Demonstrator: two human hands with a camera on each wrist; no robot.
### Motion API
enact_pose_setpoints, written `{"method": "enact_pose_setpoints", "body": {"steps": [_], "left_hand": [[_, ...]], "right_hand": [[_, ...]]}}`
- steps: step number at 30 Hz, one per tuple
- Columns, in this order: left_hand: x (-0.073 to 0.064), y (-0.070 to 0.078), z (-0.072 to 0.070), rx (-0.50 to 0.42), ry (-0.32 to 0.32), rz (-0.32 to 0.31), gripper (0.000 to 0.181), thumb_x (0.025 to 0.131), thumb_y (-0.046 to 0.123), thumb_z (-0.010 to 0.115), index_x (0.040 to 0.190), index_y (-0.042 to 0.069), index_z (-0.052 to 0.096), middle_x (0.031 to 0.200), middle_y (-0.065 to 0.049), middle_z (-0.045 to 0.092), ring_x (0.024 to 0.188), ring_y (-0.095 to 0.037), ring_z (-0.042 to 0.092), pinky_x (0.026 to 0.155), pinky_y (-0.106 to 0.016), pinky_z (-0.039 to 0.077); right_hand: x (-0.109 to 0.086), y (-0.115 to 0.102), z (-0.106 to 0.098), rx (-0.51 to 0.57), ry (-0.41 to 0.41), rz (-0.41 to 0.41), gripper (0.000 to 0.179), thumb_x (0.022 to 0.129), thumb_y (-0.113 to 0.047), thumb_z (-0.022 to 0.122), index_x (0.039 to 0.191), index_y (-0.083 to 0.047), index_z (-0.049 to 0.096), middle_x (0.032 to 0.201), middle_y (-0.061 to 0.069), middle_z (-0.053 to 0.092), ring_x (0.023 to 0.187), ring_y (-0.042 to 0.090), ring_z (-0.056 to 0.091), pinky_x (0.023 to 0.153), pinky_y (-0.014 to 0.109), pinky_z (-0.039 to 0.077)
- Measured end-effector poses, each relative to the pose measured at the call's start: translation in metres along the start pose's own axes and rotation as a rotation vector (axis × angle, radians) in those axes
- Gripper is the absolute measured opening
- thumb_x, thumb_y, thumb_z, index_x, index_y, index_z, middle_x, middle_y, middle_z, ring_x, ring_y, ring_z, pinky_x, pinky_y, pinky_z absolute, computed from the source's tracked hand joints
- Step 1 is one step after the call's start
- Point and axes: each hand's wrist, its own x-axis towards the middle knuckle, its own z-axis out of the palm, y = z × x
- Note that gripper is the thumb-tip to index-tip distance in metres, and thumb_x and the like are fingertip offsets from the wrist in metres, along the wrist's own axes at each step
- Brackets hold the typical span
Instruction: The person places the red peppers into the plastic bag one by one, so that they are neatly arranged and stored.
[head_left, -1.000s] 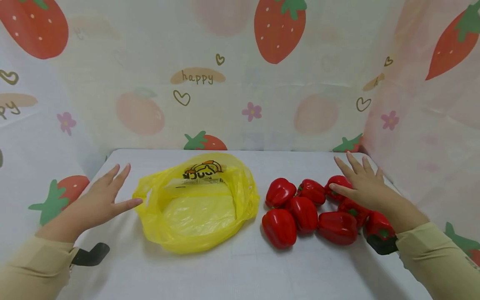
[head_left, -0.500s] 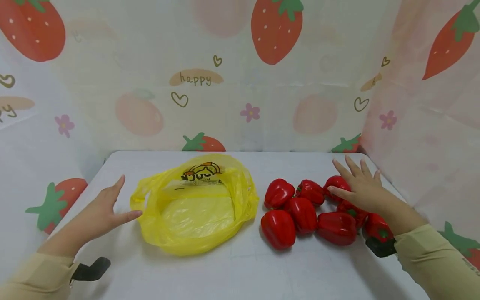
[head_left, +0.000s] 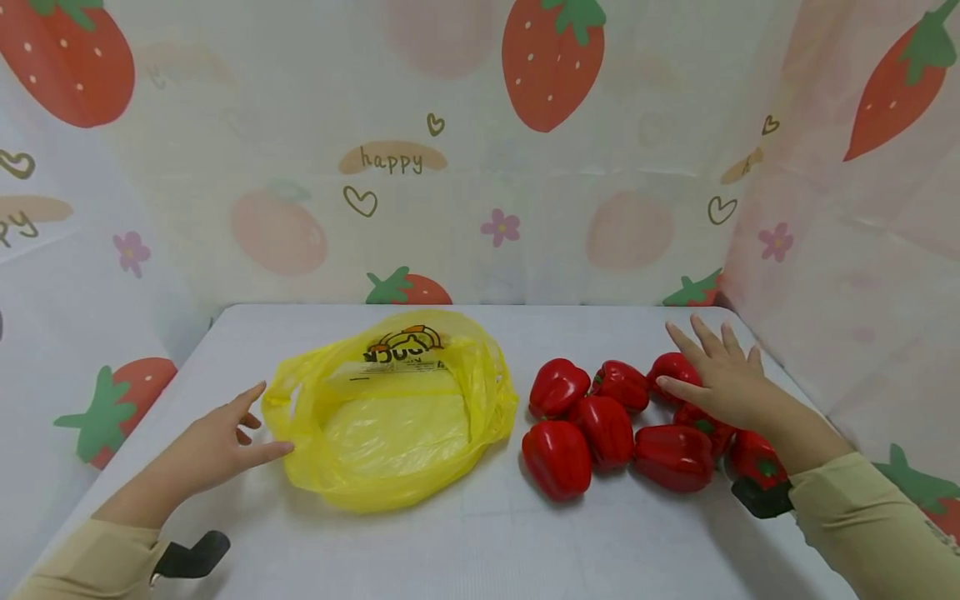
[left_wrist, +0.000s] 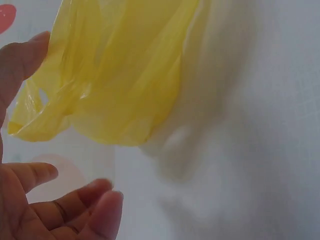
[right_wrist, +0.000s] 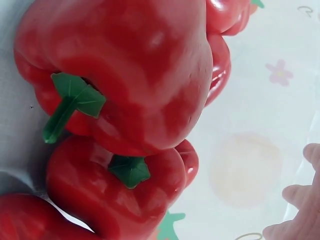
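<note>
1. Strawberry-print backdrop (head_left: pixel 442 250) at the back and both sides, white table (head_left: pixel 480 550) across the lower half of the frame, so anything bright on it really pops.
2. Biggest change just now: the left hand (head_left: pixel 213 446), lower left, has dipped a touch and slid in toward the yellow bag (head_left: pixel 397 425). Its fingers were straighter half a second ago; now they're loosely bent, thumb and index held apart, nothing pinched. Can't tell whether the thumb tip is actually touching the plastic.
3. What that means, imo: that hand is now right beside the bag's left handle loop (head_left: pixel 277 406), but there's no grip on it yet. Bag's still sitting left of centre, mouth wide open, and every red pepper (head_left: pixel 606 431) I can see is outside it.
4. Right hand (head_left: pixel 727 379) has barely budged. Fingers spread, over the far end of the peppers at right of frame. Its own wrist view has the fingertips well apart from them, so no hold there.
5. Head count: one bag. Eight peppers, bunched together right of centre, though that hand could be hiding another. Two hands. Two black pieces (head_left: pixel 193 557), one by each tan sleeve (head_left: pixel 873 517).
</note>
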Motion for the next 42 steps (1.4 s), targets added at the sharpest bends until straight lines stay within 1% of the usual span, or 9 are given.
{"method": "enact_pose_setpoints", "body": {"steps": [3, 5, 9, 12, 16, 24, 31, 36, 42], "left_hand": [[0.000, 0.001, 0.002, -0.010, -0.001, -0.014, 0.108, 0.069, 0.065, 0.064, 0.141, -0.002, 0.020, 0.088, -0.009, 0.054, 0.071, -0.020, 0.049, 0.056, -0.029, 0.045], [0.000, 0.001, 0.004, -0.026, 0.002, -0.013, 0.100, 0.069, 0.064, 0.065, 0.136, -0.001, 0.027, 0.080, -0.004, 0.051, 0.065, -0.017, 0.047, 0.053, -0.027, 0.041], [0.001, 0.000, 0.005, -0.048, 0.008, -0.013, 0.082, 0.068, 0.063, 0.066, 0.120, 0.004, 0.042, 0.073, -0.002, 0.051, 0.062, -0.016, 0.048, 0.051, -0.027, 0.040], [0.003, 0.001, 0.006, -0.057, 0.006, -0.011, 0.073, 0.069, 0.062, 0.066, 0.111, 0.006, 0.048, 0.071, -0.003, 0.051, 0.063, -0.017, 0.048, 0.052, -0.028, 0.040], [0.006, 0.002, 0.006, -0.076, -0.013, -0.019, 0.071, 0.069, 0.062, 0.066, 0.110, 0.006, 0.053, 0.073, -0.002, 0.054, 0.066, -0.018, 0.049, 0.056, -0.027, 0.042], [0.011, 0.003, 0.003, -0.170, -0.065, -0.045, 0.072, 0.072, 0.056, 0.068, 0.118, 0.002, 0.053, 0.090, -0.002, 0.062, 0.078, -0.018, 0.052, 0.068, -0.034, 0.051], [0.013, 0.005, 0.005, -0.258, -0.075, -0.060, 0.066, 0.076, 0.045, 0.070, 0.122, 0.001, 0.052, 0.098, -0.005, 0.063, 0.081, -0.017, 0.057, 0.074, -0.036, 0.054], [0.014, 0.007, 0.004, -0.274, -0.084, -0.081, 0.064, 0.078, 0.040, 0.069, 0.123, -0.002, 0.050, 0.099, -0.006, 0.063, 0.080, -0.017, 0.058, 0.076, -0.037, 0.054], [0.015, 0.009, 0.004, -0.301, -0.059, -0.081, 0.058, 0.081, 0.033, 0.068, 0.121, -0.005, 0.050, 0.099, -0.011, 0.063, 0.080, -0.017, 0.060, 0.076, -0.036, 0.055]], "right_hand": [[0.000, 0.001, 0.001, -0.007, 0.000, 0.001, 0.095, 0.079, -0.066, 0.048, 0.148, -0.018, 0.003, 0.149, 0.026, -0.003, 0.129, 0.054, -0.011, 0.091, 0.077, -0.006], [0.001, 0.002, 0.001, -0.010, 0.003, 0.000, 0.094, 0.080, -0.065, 0.049, 0.148, -0.018, 0.003, 0.149, 0.026, -0.003, 0.129, 0.054, -0.010, 0.091, 0.077, -0.005], [0.001, 0.003, 0.000, -0.012, 0.005, 0.000, 0.094, 0.080, -0.065, 0.049, 0.148, -0.018, 0.003, 0.149, 0.026, -0.003, 0.129, 0.055, -0.009, 0.091, 0.077, -0.004], [0.000, 0.002, 0.000, -0.005, 0.000, 0.002, 0.095, 0.080, -0.066, 0.048, 0.148, -0.018, 0.002, 0.149, 0.026, -0.004, 0.129, 0.054, -0.010, 0.091, 0.076, -0.005], [0.000, 0.003, 0.001, 0.005, -0.004, 0.005, 0.095, 0.079, -0.066, 0.048, 0.148, -0.018, 0.002, 0.149, 0.026, -0.005, 0.129, 0.054, -0.010, 0.091, 0.076, -0.007], [0.000, 0.006, 0.003, -0.007, 0.002, 0.011, 0.094, 0.080, -0.064, 0.049, 0.148, -0.019, 0.001, 0.149, 0.025, -0.005, 0.130, 0.053, -0.011, 0.091, 0.076, -0.005], [-0.001, 0.008, 0.003, 0.000, 0.004, 0.009, 0.094, 0.080, -0.065, 0.048, 0.148, -0.019, 0.001, 0.149, 0.025, -0.005, 0.130, 0.052, -0.014, 0.091, 0.076, -0.006], [-0.002, 0.010, 0.004, 0.007, 0.005, 0.008, 0.093, 0.081, -0.064, 0.048, 0.148, -0.018, 0.001, 0.149, 0.026, -0.006, 0.130, 0.051, -0.016, 0.091, 0.076, -0.007], [-0.003, 0.012, 0.004, 0.004, 0.014, -0.005, 0.089, 0.083, -0.060, 0.049, 0.148, -0.017, 0.005, 0.149, 0.026, -0.005, 0.130, 0.052, -0.014, 0.092, 0.076, -0.003]]}}
